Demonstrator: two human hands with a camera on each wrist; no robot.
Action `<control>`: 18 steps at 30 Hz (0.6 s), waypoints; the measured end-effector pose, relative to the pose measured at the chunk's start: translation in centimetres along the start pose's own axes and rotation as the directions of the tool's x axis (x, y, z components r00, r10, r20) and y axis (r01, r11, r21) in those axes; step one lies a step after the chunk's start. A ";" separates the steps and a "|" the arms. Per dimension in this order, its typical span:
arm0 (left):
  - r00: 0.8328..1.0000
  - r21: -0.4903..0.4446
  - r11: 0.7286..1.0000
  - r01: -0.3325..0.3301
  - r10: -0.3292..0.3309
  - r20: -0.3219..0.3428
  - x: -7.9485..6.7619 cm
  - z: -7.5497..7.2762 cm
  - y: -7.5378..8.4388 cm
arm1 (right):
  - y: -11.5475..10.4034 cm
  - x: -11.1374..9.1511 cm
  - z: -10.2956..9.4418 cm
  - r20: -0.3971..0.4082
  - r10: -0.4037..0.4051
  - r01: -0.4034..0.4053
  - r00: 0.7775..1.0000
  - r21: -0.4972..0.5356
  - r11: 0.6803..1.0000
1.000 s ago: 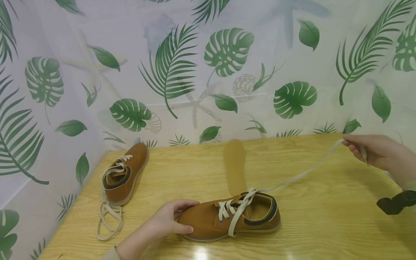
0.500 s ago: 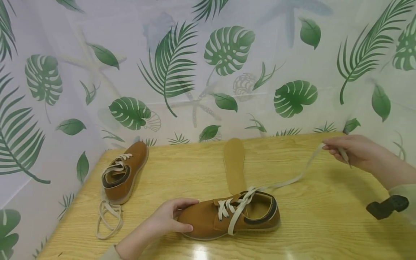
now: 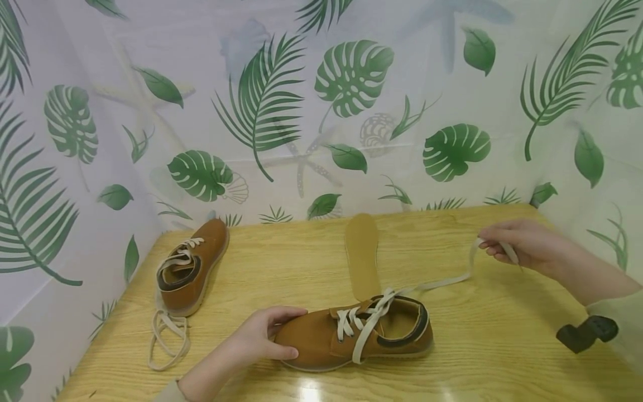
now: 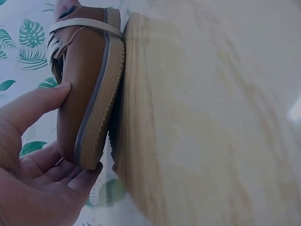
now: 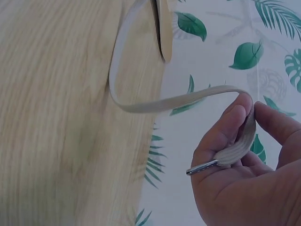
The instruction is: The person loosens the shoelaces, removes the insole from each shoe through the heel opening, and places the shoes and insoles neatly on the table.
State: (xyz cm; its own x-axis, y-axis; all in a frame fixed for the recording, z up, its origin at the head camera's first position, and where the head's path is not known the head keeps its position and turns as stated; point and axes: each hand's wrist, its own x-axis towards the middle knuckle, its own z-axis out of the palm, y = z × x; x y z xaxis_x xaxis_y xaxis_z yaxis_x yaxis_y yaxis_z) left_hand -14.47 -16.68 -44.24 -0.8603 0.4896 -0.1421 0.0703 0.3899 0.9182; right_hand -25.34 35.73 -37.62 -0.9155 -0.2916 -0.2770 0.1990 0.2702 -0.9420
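A brown shoe [image 3: 311, 338] with cream laces lies on the wooden table, toe to the left. My left hand [image 3: 261, 338] grips it round the toe, thumb on the near side; the left wrist view shows the thumb on the upper and fingers at the toe end. From the shoe's eyelets a shoelace [image 3: 444, 283] runs right to my right hand [image 3: 522, 245], which pinches it between thumb and fingers above the table. In the right wrist view the lace's metal tip [image 5: 202, 167] hangs out past the fingers, and the lace sags in a loose curve.
A second brown shoe [image 3: 213, 245] stands at the back left, its loose lace [image 3: 168, 340] lying in a loop on the table. A tan insole [image 3: 361, 257] lies behind the near shoe. Leaf-printed cloth [image 3: 281, 111] hangs along the table's back and left edges.
My right hand has moved left and slightly down, toward the shoe. The lace, nearly taut before, now sags and touches down near the table. My left hand and the shoe stay put.
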 end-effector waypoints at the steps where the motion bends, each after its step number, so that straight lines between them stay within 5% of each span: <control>1: 1.000 0.000 1.000 0.002 -0.002 -0.001 0.0 0.0 0.0 | 0.0 0.0 0.3 0.001 0.004 -0.004 1.000 -0.010 1.000; 10: 1.000 0.011 1.000 -0.018 0.018 0.001 0.1 0.0 0.0 | -0.8 0.2 3.1 0.010 -0.005 0.006 1.000 -0.160 0.987; 18: 1.000 -0.009 1.000 -0.003 0.003 -0.007 -0.1 0.2 0.0 | 0.0 0.5 5.7 0.086 0.008 0.008 0.996 -0.188 0.982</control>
State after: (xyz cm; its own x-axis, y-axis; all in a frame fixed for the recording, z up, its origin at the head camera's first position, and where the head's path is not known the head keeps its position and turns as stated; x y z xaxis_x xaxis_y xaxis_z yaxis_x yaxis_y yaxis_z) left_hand -14.31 -16.60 -44.31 -0.8637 0.4851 -0.1366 0.0685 0.3815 0.9218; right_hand -23.86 30.35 -38.80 -0.8805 -0.3670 -0.3001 0.1223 0.4357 -0.8917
